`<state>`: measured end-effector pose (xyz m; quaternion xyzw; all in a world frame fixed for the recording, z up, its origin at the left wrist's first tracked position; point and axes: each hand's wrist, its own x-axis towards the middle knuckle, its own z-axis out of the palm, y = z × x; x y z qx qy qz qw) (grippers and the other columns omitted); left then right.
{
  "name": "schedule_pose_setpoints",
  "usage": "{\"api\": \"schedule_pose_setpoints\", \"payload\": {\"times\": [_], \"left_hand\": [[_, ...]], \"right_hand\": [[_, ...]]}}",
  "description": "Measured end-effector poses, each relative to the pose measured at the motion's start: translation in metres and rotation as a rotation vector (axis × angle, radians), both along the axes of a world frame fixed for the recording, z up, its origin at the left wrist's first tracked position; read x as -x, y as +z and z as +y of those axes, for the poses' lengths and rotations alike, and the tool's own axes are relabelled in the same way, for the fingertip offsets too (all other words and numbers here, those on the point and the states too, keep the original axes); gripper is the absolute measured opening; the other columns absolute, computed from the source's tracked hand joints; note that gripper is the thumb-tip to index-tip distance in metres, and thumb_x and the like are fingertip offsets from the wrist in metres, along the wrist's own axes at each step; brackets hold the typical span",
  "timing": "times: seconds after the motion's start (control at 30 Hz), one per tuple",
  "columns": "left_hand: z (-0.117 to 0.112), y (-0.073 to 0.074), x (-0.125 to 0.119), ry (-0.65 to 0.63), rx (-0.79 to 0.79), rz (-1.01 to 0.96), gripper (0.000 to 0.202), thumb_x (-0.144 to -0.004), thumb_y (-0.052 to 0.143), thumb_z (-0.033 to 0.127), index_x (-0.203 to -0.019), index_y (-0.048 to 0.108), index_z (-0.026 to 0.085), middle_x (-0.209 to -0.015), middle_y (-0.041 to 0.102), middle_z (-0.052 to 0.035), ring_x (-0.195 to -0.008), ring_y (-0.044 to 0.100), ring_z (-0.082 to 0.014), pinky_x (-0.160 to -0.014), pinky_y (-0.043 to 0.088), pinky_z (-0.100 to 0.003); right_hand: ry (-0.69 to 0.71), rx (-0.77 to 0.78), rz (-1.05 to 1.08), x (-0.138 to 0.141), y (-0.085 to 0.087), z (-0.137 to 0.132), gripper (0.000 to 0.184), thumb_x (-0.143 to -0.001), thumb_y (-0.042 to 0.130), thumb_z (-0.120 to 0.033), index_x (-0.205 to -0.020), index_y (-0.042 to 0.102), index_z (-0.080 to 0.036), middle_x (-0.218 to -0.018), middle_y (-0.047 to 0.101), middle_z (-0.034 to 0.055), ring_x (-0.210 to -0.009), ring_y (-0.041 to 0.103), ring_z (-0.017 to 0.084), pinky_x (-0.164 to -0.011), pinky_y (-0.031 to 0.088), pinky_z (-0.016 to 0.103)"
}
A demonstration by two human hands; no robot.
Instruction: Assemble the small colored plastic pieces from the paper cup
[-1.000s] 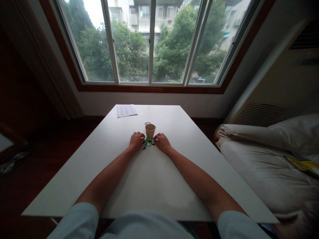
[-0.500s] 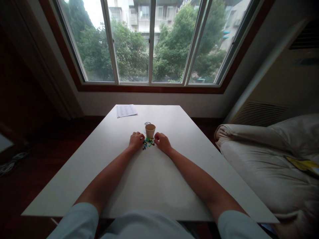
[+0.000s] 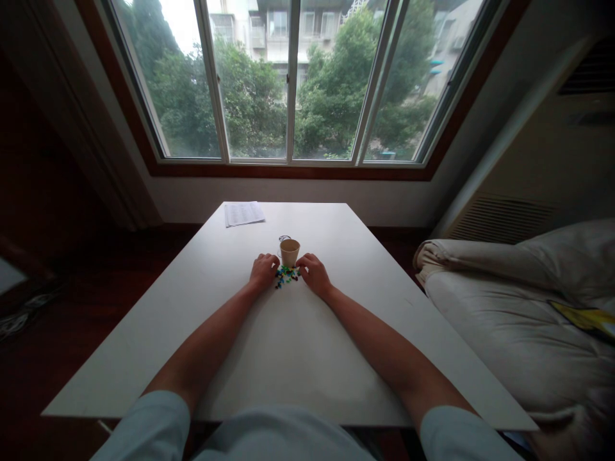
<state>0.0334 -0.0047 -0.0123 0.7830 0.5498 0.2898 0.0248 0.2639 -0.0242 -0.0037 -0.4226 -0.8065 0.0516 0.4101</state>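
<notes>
A tan paper cup [image 3: 289, 253] stands upright on the white table [image 3: 283, 358]. Small pieces in blue, green, yellow and black [image 3: 287, 275] lie scattered just in front of it. My left hand [image 3: 264, 270] rests at the left side of this scatter, its fingers curled in and closed. On the other side, my right hand [image 3: 313, 271] is bent inward, thumb and fingers drawn together close to the cup's lower right side. Whether the fingertips touch the cup, and what either hand pinches, is too small to make out.
Behind the cup lies a thin looped cord [image 3: 284, 238]. Printed papers [image 3: 244, 214] lie at the table's far left corner. A pale cushioned sofa [image 3: 509, 314] stands to the right, and a wide window [image 3: 288, 83] is ahead.
My right hand has shifted slightly left, with its fingertips nearer the cup's base. My left hand has moved barely to the right. The cup has stayed in place.
</notes>
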Motion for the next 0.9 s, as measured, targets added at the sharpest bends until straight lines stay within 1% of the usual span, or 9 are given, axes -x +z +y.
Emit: {"api": "schedule_pose_setpoints", "payload": {"times": [0.17, 0.3, 0.4, 0.57, 0.63, 0.77, 0.9], "left_hand": [[0.0, 0.002, -0.001, 0.002, -0.01, -0.098, 0.019, -0.099, 0.05, 0.021, -0.096, 0.069, 0.023, -0.094, 0.072, -0.0055, -0.094, 0.06, -0.0229, -0.088, 0.045, -0.036], [0.0, 0.004, 0.0, -0.022, -0.023, -0.159, 0.019, -0.098, 0.049, 0.018, -0.1, 0.067, 0.023, -0.1, 0.073, -0.0059, -0.095, 0.06, -0.0227, -0.087, 0.047, -0.036], [-0.001, 0.005, 0.0, -0.025, -0.029, -0.175, 0.022, -0.097, 0.047, 0.014, -0.1, 0.066, 0.023, -0.103, 0.072, -0.0066, -0.098, 0.059, -0.0229, -0.088, 0.047, -0.037], [-0.003, 0.006, -0.001, -0.047, -0.042, -0.176, 0.022, -0.094, 0.046, 0.012, -0.097, 0.065, 0.023, -0.099, 0.068, -0.0061, -0.096, 0.057, -0.0226, -0.089, 0.048, -0.037], [-0.004, 0.007, -0.001, -0.069, -0.056, -0.168, 0.022, -0.094, 0.046, 0.013, -0.092, 0.066, 0.023, -0.097, 0.066, -0.0061, -0.095, 0.057, -0.0223, -0.089, 0.048, -0.036], [-0.007, 0.009, -0.002, -0.096, -0.054, -0.169, 0.023, -0.094, 0.048, 0.014, -0.082, 0.066, 0.022, -0.096, 0.064, -0.0062, -0.095, 0.057, -0.0217, -0.087, 0.049, -0.035], [-0.007, 0.011, -0.003, -0.063, -0.085, -0.22, 0.023, -0.093, 0.048, 0.012, -0.085, 0.067, 0.022, -0.097, 0.064, -0.0066, -0.097, 0.058, -0.0214, -0.09, 0.049, -0.035]], "right_hand": [[-0.01, -0.023, 0.022, -0.001, 0.003, -0.002, 0.023, -0.092, 0.051, -0.012, -0.094, 0.072, -0.022, -0.097, 0.065, 0.0072, -0.098, 0.058, 0.023, -0.091, 0.048, 0.034], [-0.003, -0.025, -0.012, -0.001, 0.004, -0.002, 0.024, -0.091, 0.051, -0.01, -0.092, 0.072, -0.022, -0.096, 0.066, 0.0074, -0.098, 0.059, 0.023, -0.091, 0.049, 0.034], [-0.026, -0.025, -0.017, 0.0, 0.007, -0.005, 0.027, -0.092, 0.05, -0.011, -0.097, 0.074, -0.022, -0.1, 0.067, 0.0082, -0.101, 0.06, 0.024, -0.093, 0.05, 0.036], [-0.048, -0.054, -0.02, 0.003, 0.012, -0.011, 0.031, -0.096, 0.048, -0.014, -0.11, 0.074, -0.024, -0.111, 0.068, 0.0095, -0.109, 0.059, 0.025, -0.098, 0.051, 0.039], [-0.049, -0.081, -0.015, 0.004, 0.014, -0.014, 0.032, -0.099, 0.047, -0.018, -0.116, 0.073, -0.024, -0.116, 0.067, 0.0103, -0.114, 0.058, 0.026, -0.102, 0.051, 0.04], [-0.066, -0.116, -0.008, 0.006, 0.016, -0.016, 0.039, -0.102, 0.047, -0.024, -0.137, 0.064, -0.024, -0.134, 0.061, 0.0127, -0.128, 0.054, 0.028, -0.113, 0.046, 0.047], [-0.056, -0.12, -0.046, 0.006, 0.016, -0.014, 0.048, -0.102, 0.049, -0.027, -0.15, 0.055, -0.024, -0.145, 0.055, 0.0138, -0.139, 0.048, 0.031, -0.119, 0.042, 0.051]]}}
